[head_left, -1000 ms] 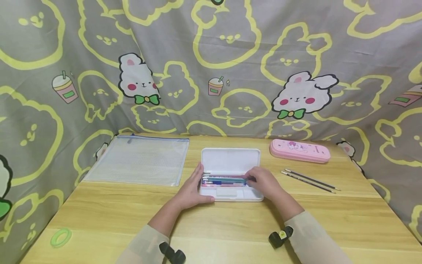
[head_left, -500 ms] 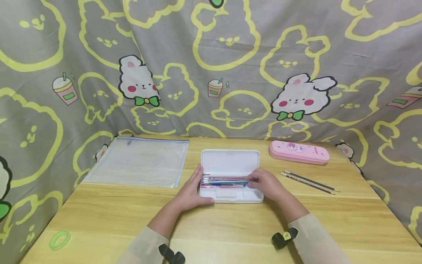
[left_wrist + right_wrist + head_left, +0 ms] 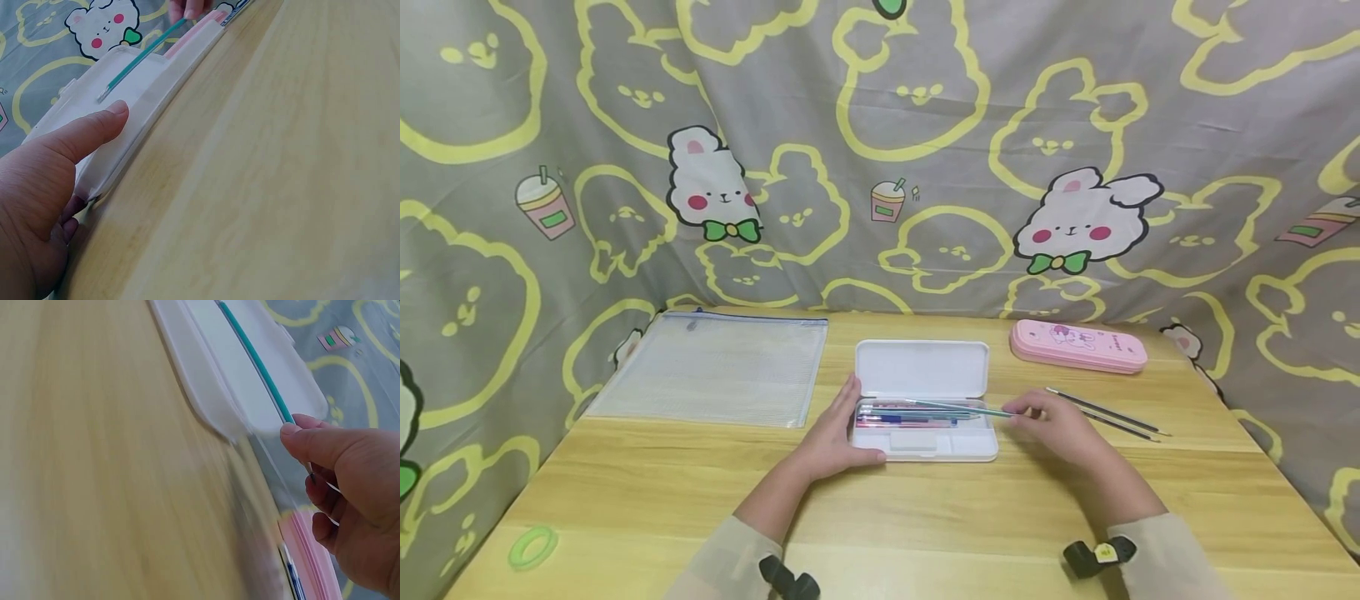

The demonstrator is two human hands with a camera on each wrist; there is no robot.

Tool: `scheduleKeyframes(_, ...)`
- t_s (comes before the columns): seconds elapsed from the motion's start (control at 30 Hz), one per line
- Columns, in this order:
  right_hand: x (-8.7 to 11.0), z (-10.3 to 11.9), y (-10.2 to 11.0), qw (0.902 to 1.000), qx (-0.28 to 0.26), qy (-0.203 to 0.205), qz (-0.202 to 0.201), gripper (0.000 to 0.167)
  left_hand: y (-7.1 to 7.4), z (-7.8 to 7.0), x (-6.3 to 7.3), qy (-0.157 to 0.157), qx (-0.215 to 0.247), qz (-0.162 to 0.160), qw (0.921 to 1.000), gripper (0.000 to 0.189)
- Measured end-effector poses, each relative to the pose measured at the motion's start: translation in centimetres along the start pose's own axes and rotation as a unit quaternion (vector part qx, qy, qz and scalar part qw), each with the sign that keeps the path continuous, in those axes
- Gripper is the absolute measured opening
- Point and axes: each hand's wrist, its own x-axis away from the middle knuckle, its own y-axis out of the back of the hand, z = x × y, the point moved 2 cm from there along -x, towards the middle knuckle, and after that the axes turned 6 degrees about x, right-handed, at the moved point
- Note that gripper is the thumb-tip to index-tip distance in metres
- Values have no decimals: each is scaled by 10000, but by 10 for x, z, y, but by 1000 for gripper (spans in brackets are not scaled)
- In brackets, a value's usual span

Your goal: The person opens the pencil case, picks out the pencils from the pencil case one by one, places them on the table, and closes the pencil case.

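An open white pencil case (image 3: 921, 367) lies on the table, holding several pencils and pens (image 3: 898, 421). A white block (image 3: 913, 440), perhaps an eraser, sits in its front part. My left hand (image 3: 831, 433) holds the case by its left end, the thumb (image 3: 94, 132) along the front edge and the other fingers round the side. Between thumb and fingers, my right hand (image 3: 1048, 423) pinches a teal pencil (image 3: 259, 365) near its sharpened tip. The pencil slants over the case, its other end above the compartment.
Two dark pencils (image 3: 1120, 408) lie just beyond the right hand. A pink pencil case (image 3: 1078, 347) stands at the back right. At the back left is a clear mesh zip pouch (image 3: 715, 367), and a green ring (image 3: 533, 547) lies front left. A patterned curtain (image 3: 820, 100) borders the table.
My right hand has moved rightward out of the white case, drawing the teal pencil up and partly past the case's right end. The left hand has stayed in place.
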Motion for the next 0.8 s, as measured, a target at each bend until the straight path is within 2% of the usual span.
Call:
scheduleKeyframes(0.17,20,-19,18,9994,47,-208,-275,15,0,0,0,-5,-23,36,10000,126)
scheduleKeyframes(0.33,40,-40,35,9964,334,-736,-247,20,0,0,0,2,-22,-1,10000,126)
scheduleKeyframes(0.5,57,-64,49,9918,696,-1007,-365,23,0,0,0,10,-26,-6,10000,126)
scheduleKeyframes(0.7,71,-92,63,9858,987,-1231,-580,25,0,0,0,44,-26,2,10000,126)
scheduleKeyframes(0.8,75,-104,68,9834,1082,-1375,-487,27,0,1,0,45,-16,-8,10000,126)
